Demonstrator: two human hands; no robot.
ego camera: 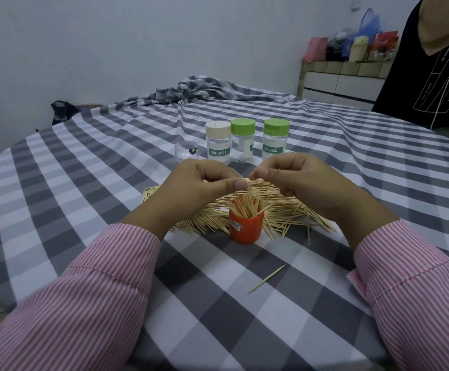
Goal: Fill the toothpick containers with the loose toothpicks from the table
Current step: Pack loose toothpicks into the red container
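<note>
We pinch a small bunch of toothpicks (245, 180) between the thumb and curled fingers of our left hand (202, 183), and our right hand (293, 178) pinches the same bunch at its other end, fingers curled in. Both hands hover just above the orange container (246, 224), which stands upright on the checked tablecloth (84, 170) and is already packed with toothpicks standing on end, their tips fanning out over the rim.

Around that container, from 9 o'clock through 12 to 3 o'clock, lies the loose pile of toothpicks (284, 210), touching its sides. At 6 o'clock, well apart from the pile, a single toothpick (267, 279) lies alone on the cloth.

At 12 o'clock, beyond our hands, we see three clear labelled jars in a row, all capped: the white-lidded jar (218, 141), the middle green-lidded jar (242, 143) and the right green-lidded jar (276, 141). We cannot tell for certain what is inside them; they look pale and clear. Just beside the white-lidded jar, toward 9 o'clock, sits a small clear cup (186, 153).

At 2 o'clock stands a person in a black shirt (418, 84).
</note>
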